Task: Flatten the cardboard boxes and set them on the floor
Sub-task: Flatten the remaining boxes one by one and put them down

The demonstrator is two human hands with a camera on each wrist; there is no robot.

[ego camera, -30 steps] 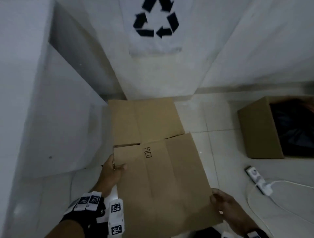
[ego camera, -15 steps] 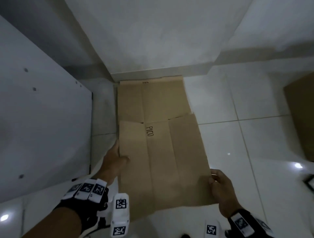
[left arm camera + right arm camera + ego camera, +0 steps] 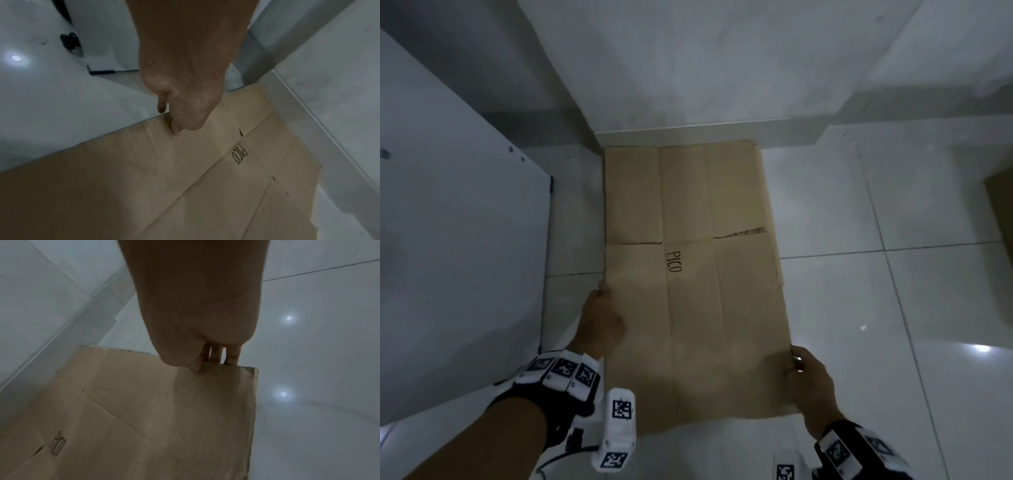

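A flattened brown cardboard box printed "PICO" lies low over the white tile floor, its far end at the wall's baseboard. My left hand grips its left edge about halfway along. In the left wrist view the left hand has its thumb on top of the cardboard. My right hand pinches the right edge near the near corner. In the right wrist view the right hand has its thumb above and fingers below the cardboard. A second flattened sheet peeks out underneath along the right side.
A white cabinet panel stands close on the left, with a black fitting at its foot. The grey wall closes off the far end. The side of a brown upright box shows at the right edge.
Both hands have carried the PICO sheet forward and down until it almost covers the flattened sheet on the floor. My view has tilted down toward the floor.
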